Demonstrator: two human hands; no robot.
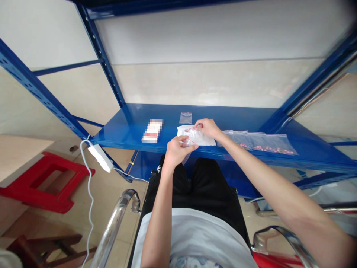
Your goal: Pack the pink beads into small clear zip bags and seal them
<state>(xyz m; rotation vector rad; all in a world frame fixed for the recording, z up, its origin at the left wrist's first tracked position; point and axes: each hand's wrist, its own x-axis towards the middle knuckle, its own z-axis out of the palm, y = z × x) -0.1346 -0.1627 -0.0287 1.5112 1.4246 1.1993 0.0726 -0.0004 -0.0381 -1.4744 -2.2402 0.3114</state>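
Observation:
My left hand is closed on a small clear zip bag with a reddish line along its top, held at the shelf's front edge. Fingertips of my right hand are pinched together over a white sheet on the blue shelf. Small pink pieces lie on that sheet beside the fingers. Whatever is between the right fingertips is too small to make out. Behind the sheet lies a flat clear zip bag. To the right, overlapping clear bags contain pink pieces.
A blurred-out white and red item lies left on the blue shelf. A white power strip hangs by the left post. Red stool at left; chrome chair arms flank my lap.

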